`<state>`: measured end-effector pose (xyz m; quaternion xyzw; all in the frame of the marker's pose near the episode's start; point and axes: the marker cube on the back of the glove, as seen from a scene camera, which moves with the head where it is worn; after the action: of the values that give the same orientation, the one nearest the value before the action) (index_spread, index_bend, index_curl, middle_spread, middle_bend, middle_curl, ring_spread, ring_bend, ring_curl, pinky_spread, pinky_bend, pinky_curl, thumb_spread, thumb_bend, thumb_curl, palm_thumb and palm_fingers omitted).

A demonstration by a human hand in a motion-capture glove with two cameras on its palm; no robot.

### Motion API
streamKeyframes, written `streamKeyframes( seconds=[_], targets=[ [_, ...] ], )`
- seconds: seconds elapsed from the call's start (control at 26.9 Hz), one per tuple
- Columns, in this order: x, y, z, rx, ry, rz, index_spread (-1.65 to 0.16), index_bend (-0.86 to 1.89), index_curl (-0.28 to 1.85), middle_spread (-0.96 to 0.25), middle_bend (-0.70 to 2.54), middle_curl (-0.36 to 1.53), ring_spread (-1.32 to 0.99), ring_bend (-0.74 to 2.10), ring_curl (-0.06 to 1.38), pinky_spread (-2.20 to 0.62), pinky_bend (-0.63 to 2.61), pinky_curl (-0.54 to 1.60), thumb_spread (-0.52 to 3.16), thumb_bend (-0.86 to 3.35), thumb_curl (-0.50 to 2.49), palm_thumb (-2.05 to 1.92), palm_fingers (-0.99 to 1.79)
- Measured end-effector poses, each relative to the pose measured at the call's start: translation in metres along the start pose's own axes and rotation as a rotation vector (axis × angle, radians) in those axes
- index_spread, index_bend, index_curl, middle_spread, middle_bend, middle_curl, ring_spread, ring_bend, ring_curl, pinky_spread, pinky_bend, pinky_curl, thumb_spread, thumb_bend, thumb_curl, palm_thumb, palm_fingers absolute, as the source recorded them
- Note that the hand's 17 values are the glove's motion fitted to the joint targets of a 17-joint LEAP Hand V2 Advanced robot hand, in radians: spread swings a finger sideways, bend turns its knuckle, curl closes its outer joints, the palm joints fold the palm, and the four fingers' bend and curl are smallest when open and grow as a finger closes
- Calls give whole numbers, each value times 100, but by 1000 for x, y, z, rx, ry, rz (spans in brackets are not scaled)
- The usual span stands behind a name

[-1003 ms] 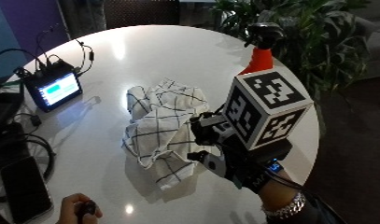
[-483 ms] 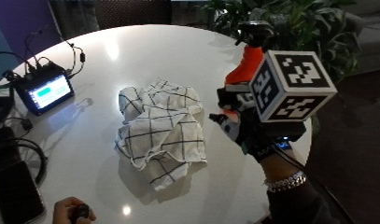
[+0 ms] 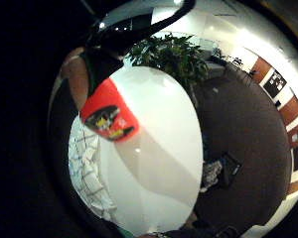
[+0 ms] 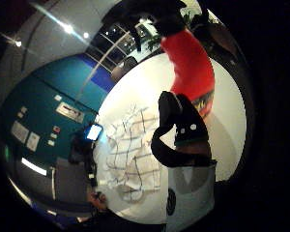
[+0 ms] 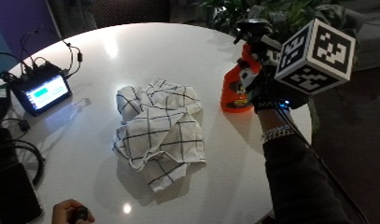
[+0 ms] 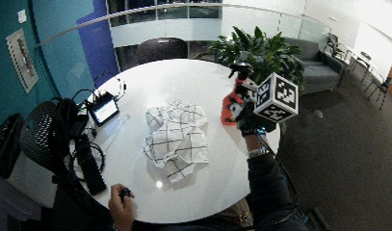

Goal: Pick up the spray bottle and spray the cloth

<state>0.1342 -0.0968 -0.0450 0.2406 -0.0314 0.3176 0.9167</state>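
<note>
A red-orange spray bottle (image 5: 235, 97) with a black trigger head stands upright near the right edge of the round white table (image 5: 146, 51). My gloved right hand (image 5: 265, 95) is against its right side, with the fingers curled round the bottle below the head. In the thumb side palm view the black thumb (image 4: 176, 130) bends in front of the red bottle (image 4: 188, 63). The little finger side palm view has the bottle (image 3: 109, 116) close by. A crumpled white cloth (image 5: 158, 130) with dark grid lines lies mid-table, left of the bottle and apart from it.
A small lit screen (image 5: 43, 91) with cables sits at the table's left edge, and a black device (image 5: 12, 196) lies below it. A bare hand (image 5: 71, 214) holds a small dark object at the near edge. A leafy plant (image 5: 283, 11) stands behind the bottle.
My right hand has moved from above the cloth's right side over to the spray bottle and closed around it. The outside camera has shifted; the cloth lies as before.
</note>
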Motion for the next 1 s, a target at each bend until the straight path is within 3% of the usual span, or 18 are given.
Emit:
streamKeyframes(
  seconds=[0.45, 0.78, 1.0],
  targets=[
    [7, -38, 35, 70, -191, 87, -30, 12, 29, -5, 23, 34, -4, 33, 32, 24, 21, 29, 114, 4, 30, 70, 75],
    [23, -49, 51, 269, -495, 76, -28, 12, 26, -14, 39, 41, -12, 50, 37, 9, 20, 29, 113, 1, 32, 75, 114],
    [34, -51, 51, 368, -507, 26, -28, 12, 29, -19, 34, 42, -19, 61, 43, -19, 49, 39, 105, 0, 37, 80, 144]
  ],
)
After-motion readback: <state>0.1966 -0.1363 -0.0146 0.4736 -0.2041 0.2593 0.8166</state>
